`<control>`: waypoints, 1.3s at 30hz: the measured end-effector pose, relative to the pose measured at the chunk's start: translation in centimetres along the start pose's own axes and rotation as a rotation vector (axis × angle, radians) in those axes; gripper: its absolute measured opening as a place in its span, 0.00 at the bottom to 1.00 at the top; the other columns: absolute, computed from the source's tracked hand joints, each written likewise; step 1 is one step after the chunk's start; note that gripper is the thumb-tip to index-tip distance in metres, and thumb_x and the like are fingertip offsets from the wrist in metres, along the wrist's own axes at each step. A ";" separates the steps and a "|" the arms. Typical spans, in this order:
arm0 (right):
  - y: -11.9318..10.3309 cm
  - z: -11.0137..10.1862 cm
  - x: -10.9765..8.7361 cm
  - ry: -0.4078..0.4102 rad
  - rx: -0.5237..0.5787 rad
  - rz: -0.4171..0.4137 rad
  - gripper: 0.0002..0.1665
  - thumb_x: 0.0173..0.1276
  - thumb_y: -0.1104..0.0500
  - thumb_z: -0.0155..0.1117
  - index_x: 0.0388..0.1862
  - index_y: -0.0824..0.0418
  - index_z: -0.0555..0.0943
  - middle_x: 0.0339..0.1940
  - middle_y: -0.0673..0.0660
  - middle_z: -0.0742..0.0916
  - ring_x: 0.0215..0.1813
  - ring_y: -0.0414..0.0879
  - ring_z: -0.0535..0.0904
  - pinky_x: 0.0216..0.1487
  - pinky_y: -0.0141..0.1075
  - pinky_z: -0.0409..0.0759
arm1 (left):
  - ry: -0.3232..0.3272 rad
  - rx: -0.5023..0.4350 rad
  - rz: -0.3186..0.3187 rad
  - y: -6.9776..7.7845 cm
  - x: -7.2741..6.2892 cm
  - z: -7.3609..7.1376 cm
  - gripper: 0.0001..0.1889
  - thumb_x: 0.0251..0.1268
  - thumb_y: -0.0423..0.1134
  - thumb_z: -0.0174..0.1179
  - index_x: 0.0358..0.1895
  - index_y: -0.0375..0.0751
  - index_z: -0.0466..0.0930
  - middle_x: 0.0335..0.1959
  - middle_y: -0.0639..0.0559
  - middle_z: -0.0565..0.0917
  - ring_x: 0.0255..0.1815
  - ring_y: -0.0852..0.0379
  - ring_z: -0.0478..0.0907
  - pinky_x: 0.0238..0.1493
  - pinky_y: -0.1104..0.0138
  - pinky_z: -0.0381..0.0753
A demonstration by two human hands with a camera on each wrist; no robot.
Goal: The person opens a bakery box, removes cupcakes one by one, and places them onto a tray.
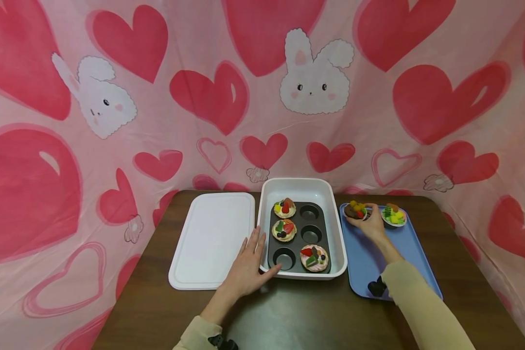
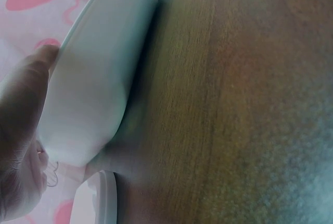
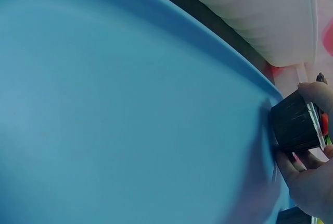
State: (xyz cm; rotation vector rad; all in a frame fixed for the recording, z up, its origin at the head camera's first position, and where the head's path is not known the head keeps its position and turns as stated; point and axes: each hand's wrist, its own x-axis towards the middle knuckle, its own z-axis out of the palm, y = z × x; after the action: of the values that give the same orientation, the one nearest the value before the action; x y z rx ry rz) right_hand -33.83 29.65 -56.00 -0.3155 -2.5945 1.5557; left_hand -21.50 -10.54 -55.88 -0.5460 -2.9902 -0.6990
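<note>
My right hand (image 1: pixel 373 226) grips a toy cupcake (image 1: pixel 354 209) at the far left corner of the blue tray (image 1: pixel 378 284). Seen from the right wrist, this cupcake has a dark pleated cup, with thumb and fingers around its sides. Beside it, farther right on the tray, sits another topped cupcake (image 1: pixel 394 215). My left hand (image 1: pixel 247 269) rests at the near left corner of the white bin (image 1: pixel 342 253), fingers straight, thumb over the rim. Inside the bin lies a dark muffin pan (image 1: pixel 297 245) bearing three toy cakes, two in the left column and one cake (image 1: pixel 314 258) at near right.
To the left of the bin lies a white lidlike board (image 1: pixel 214 238). Everything stands on a brown wooden table (image 1: pixel 302 316). Behind it hangs a pink cloth (image 1: pixel 262 97) with hearts and rabbits.
</note>
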 end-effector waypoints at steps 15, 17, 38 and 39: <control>0.4 0.1 -0.4 0.006 -0.032 -0.018 0.51 0.68 0.60 0.79 0.78 0.73 0.58 0.74 0.82 0.73 0.76 0.74 0.72 0.85 0.64 0.67 | 0.054 -0.039 0.028 -0.3 -0.1 0.6 0.56 0.71 0.76 0.57 0.88 0.37 0.58 0.94 0.40 0.51 0.93 0.39 0.55 0.91 0.39 0.57; 0.5 0.0 -0.4 0.002 -0.038 -0.012 0.51 0.69 0.59 0.79 0.79 0.73 0.58 0.74 0.82 0.74 0.75 0.74 0.73 0.85 0.64 0.68 | 0.038 -0.018 0.022 -0.3 -0.1 0.4 0.56 0.72 0.76 0.57 0.89 0.38 0.57 0.94 0.41 0.50 0.93 0.40 0.54 0.92 0.42 0.56; 1.4 -0.9 -0.3 -0.026 -0.148 -0.107 0.50 0.77 0.52 0.72 0.83 0.77 0.58 0.76 0.81 0.72 0.75 0.73 0.73 0.80 0.54 0.77 | 0.015 -0.011 0.014 0.0 -0.1 -0.1 0.57 0.71 0.76 0.57 0.90 0.41 0.54 0.94 0.43 0.48 0.94 0.43 0.51 0.92 0.44 0.54; 1.5 -0.9 -0.3 -0.021 -0.160 -0.119 0.52 0.77 0.52 0.71 0.85 0.76 0.56 0.79 0.82 0.70 0.79 0.75 0.69 0.84 0.64 0.69 | 0.013 -0.009 0.012 0.0 -0.1 0.0 0.57 0.71 0.76 0.57 0.90 0.41 0.54 0.95 0.44 0.47 0.94 0.43 0.51 0.92 0.45 0.54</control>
State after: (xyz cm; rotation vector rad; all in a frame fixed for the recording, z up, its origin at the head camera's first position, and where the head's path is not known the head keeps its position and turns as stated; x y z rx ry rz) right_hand -33.16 31.07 -56.92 -0.1541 -2.7049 1.3245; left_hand -21.45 -10.57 -55.84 -0.5569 -2.9713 -0.7124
